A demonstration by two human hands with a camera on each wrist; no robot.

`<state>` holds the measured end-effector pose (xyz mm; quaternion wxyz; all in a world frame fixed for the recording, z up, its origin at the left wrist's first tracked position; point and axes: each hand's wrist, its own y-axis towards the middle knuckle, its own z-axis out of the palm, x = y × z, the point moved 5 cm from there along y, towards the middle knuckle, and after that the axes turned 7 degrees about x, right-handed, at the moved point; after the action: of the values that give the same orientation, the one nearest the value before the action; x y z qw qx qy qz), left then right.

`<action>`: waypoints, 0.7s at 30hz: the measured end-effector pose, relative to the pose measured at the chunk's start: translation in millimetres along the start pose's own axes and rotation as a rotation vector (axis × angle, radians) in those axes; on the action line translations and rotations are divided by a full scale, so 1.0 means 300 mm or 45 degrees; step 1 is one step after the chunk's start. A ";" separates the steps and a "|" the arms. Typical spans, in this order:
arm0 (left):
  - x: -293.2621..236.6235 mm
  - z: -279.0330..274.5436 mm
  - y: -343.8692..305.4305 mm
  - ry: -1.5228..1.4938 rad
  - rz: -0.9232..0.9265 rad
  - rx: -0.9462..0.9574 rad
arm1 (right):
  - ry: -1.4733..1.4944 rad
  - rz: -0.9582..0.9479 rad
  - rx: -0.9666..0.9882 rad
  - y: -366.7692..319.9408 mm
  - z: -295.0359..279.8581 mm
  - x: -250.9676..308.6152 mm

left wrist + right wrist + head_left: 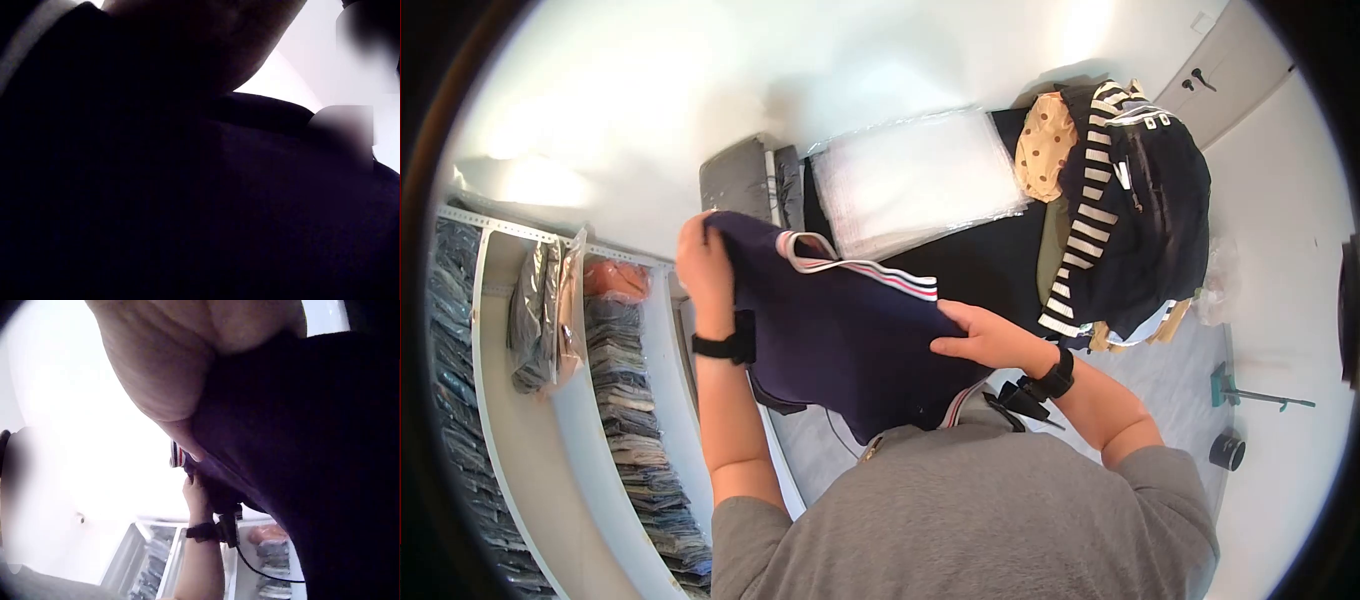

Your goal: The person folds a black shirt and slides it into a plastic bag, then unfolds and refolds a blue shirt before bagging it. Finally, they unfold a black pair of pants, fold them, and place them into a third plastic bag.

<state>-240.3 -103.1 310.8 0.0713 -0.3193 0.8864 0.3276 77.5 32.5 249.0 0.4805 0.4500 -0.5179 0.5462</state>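
Between the left hand (705, 270) and right hand (1000, 340), apart and gripping its edges, hangs the navy garment (830, 340) — likely light, soft and floppy, probably best held by its firmer-looking striped trim (890, 279).

So the back wall (650, 100) is looking plain white, with bright patches of light glowing on it, and the right wrist view is showing mostly blown-out white. White shelving (580, 430) is running down the left side, and its columns are holding tall stacks of plastic-wrapped packets (625, 420). A perforated metal strip (540, 237) is lining the top edge. A black tabletop (975, 260) is sitting near that wall. Over at the upper right, a pale door (1240, 60) is sporting a dark handle (1200, 78). Greyish flooring (810, 450) is peeking out underneath, and a black cylinder (1227, 451) is sitting near the right wall (1290, 220).
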 end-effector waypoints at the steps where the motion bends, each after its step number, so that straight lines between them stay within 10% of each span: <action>1: -0.035 0.072 0.016 -0.008 0.027 0.025 | -0.005 0.000 -0.007 -0.016 -0.035 -0.030; 8: -0.308 0.634 0.106 0.205 0.245 0.273 | 0.163 0.191 -0.457 -0.120 -0.348 -0.322; 12: -0.413 0.853 0.068 -0.141 0.360 0.259 | -0.434 0.139 -0.799 -0.181 -0.547 -0.575; 14: -0.370 0.913 0.025 -0.201 0.290 0.311 | -0.421 0.609 -0.934 -0.243 -0.623 -0.683; 21: 0.109 0.789 -0.291 -0.397 -0.211 0.656 | 0.241 0.522 -0.946 -0.321 -0.607 -0.956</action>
<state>-232.0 -22.6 69.6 0.3115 -0.3078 0.8896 0.1302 212.4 197.6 -32.4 0.5367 0.0823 -0.7117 0.4457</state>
